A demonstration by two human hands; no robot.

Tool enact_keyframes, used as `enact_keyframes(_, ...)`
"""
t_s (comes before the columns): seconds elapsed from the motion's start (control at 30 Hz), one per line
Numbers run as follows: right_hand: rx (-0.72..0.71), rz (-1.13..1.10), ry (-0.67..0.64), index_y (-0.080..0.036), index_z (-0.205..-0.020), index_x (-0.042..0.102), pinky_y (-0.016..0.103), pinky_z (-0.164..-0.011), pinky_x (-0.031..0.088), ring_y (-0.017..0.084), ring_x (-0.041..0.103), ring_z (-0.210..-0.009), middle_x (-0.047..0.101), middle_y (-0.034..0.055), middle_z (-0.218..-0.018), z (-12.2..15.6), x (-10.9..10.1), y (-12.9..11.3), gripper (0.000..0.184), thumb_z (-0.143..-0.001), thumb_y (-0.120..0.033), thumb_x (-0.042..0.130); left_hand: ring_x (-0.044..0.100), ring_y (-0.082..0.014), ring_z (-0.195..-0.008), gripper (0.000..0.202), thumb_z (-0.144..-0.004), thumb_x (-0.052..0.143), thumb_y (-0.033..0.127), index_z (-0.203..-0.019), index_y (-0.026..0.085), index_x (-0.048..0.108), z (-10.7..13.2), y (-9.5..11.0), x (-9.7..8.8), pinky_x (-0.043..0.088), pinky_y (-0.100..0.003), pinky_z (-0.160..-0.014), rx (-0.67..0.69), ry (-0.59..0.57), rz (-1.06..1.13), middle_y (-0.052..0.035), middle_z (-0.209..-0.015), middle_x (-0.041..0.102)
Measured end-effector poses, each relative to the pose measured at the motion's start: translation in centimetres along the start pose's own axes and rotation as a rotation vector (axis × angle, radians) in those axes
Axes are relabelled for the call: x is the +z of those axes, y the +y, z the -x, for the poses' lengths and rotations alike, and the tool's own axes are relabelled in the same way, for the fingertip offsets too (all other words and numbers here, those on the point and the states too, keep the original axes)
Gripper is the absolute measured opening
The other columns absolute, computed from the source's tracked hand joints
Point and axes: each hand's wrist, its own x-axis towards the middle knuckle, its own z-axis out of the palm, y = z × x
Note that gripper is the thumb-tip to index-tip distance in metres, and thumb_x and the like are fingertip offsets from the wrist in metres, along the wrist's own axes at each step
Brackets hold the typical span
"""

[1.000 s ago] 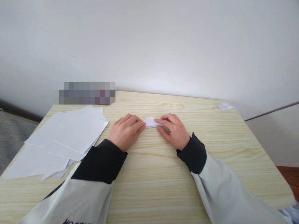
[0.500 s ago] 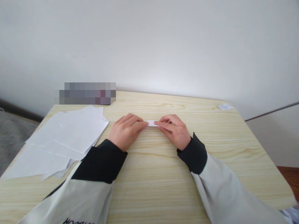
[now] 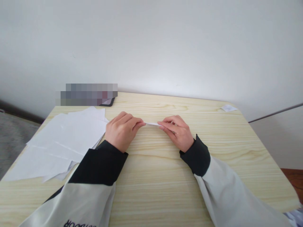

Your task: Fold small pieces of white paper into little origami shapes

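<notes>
Soft light leaves the wall (image 3: 165,47) palest mid-frame, greyer upper left. Shadows on the table (image 3: 151,189) are faint; pixelation hides a left-hand patch (image 3: 82,97).

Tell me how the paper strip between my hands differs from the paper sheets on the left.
The paper strip looks narrow; the paper sheets are broad. The left hand and right hand pinch the paper strip, while the paper sheets lie overlapped on the table. Both are white.

The paper strip (image 3: 152,124) and sheets (image 3: 68,135) are white, the tabletop (image 3: 153,189) yellowish wood-grained, the sleeves (image 3: 229,186) grey with black cuffs (image 3: 197,158).
</notes>
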Motion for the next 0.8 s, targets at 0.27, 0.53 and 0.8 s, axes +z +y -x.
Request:
enact_keyframes(0.27,-0.025,0.016,0.007,-0.021,-0.101,0.071,0.031,-0.075,0.049,0.015,0.054,-0.080,0.066,0.0050,-0.090,-0.10,0.06,0.03,0.021,-0.090,-0.025,0.053,0.059,-0.0185,-0.079,0.019,-0.084,0.060,0.033,-0.074,0.019,0.068,-0.12,-0.32,0.23,0.048,-0.031,-0.072,0.060,0.028,0.041,-0.0015,-0.074,0.069)
enact_keyframes(0.53,-0.071,0.018,-0.032,-0.022,-0.097,0.071,0.031,-0.074,0.050,0.016,0.055,-0.081,0.067,0.0049,-0.088,-0.38,0.26,-0.51,0.019,-0.089,-0.027,0.054,0.057,-0.0184,-0.079,0.010,-0.083,0.062,0.025,-0.076,0.023,0.070,-0.24,0.17,0.46,0.042,-0.030,-0.066,0.245,0.074,0.073,-0.0008,-0.071,0.067)
enact_keyframes(0.8,0.023,-0.082,0.066,-0.020,-0.111,0.063,0.029,-0.080,0.051,0.015,0.062,-0.082,0.069,0.0042,-0.088,-0.22,0.26,-0.28,0.027,-0.085,-0.026,0.061,0.056,-0.0169,-0.077,0.009,-0.081,0.063,0.020,-0.077,0.023,0.070,-0.13,-0.40,0.52,0.044,-0.030,-0.069,0.212,0.101,0.094,-0.0002,-0.072,0.067)
